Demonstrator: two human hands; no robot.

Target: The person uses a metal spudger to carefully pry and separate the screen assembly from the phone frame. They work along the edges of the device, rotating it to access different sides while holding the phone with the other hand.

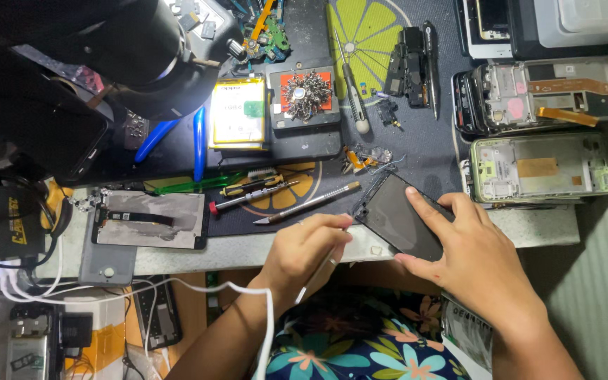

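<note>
The right hand (476, 257) lies flat over a dark phone screen panel (399, 218) at the front edge of the tabletop (543, 226), its fingers spread and pressing the panel down rather than curling around it. The panel sits tilted, one corner overhanging the edge. The left hand (304, 250) is just left of the panel, its fingers pinched closed around a thin metal tool (318, 276) whose handle slants down toward the person's flowered clothing; the tool's tip is hidden behind the fingers, next to the panel's near-left edge.

Just above and to the left of the panel lie a metal scalpel-like blade (307, 204) and a red-handled screwdriver (248, 199), side by side on the dark work mat (416, 151). Further left of the panel rests a grey phone back with a flex cable (149, 219). To the right of the panel, well apart, two stripped phone frames (540, 169) lie one above the other. Above the panel, a phone battery (238, 112) glows under a lamp, beside a magnetic pad covered in small screws (306, 93).
</note>
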